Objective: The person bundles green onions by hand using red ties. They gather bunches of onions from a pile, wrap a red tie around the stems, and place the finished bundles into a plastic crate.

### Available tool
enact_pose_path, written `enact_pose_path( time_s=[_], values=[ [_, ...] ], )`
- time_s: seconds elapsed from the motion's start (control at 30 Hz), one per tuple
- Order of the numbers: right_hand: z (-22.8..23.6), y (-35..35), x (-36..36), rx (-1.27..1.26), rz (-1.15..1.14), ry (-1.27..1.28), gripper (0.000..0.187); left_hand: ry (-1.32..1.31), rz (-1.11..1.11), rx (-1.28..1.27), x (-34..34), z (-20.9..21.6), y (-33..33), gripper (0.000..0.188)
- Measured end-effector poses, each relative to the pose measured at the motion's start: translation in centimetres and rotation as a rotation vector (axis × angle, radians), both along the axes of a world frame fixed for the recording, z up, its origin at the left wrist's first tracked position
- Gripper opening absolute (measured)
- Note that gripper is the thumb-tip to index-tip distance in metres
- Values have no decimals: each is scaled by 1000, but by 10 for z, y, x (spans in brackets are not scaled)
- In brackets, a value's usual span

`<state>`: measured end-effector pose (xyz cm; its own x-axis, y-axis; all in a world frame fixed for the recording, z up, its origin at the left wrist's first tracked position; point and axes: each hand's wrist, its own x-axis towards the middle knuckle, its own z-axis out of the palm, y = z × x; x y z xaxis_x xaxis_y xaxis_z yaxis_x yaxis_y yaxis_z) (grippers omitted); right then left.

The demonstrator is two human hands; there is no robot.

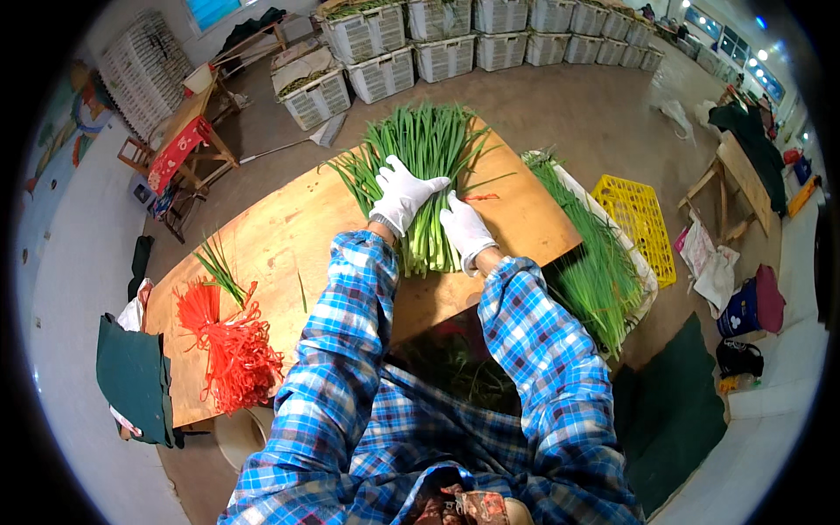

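Note:
A thick bunch of garlic chives (429, 140) lies on the wooden tabletop (254, 254), leaves pointing away and pale stem ends toward me. My left hand (402, 194), in a white glove, rests on top of the bunch at its left, fingers spread and thumb stretched across the stems. Against the right side of the stems lies my right hand (466, 229), also gloved in white, its fingers extended and partly hidden at the bunch. A red tie strip (481, 198) shows on the board beside the right fingertips.
Red tie strips (232, 350) lie piled on the board's left part, with a few loose chives (220, 269) beside them. At the right stands a white basket (646, 278) of chives near a yellow crate (636, 223). White crates (446, 57) are stacked across the back.

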<state>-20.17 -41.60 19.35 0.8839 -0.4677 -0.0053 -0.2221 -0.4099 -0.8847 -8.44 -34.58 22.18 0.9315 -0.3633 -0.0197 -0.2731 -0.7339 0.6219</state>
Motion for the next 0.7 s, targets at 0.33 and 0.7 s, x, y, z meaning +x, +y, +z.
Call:
enact_pose_path(
  time_s=[0.33, 0.7],
  values=[
    [-25, -2, 7, -75, -118, -221, 53, -33, -4, 45, 16, -7, -3, 117],
    [-13, -24, -28, -77, -117, -286, 46, 263, -159, -411, 17, 13, 8, 98]
  ],
)
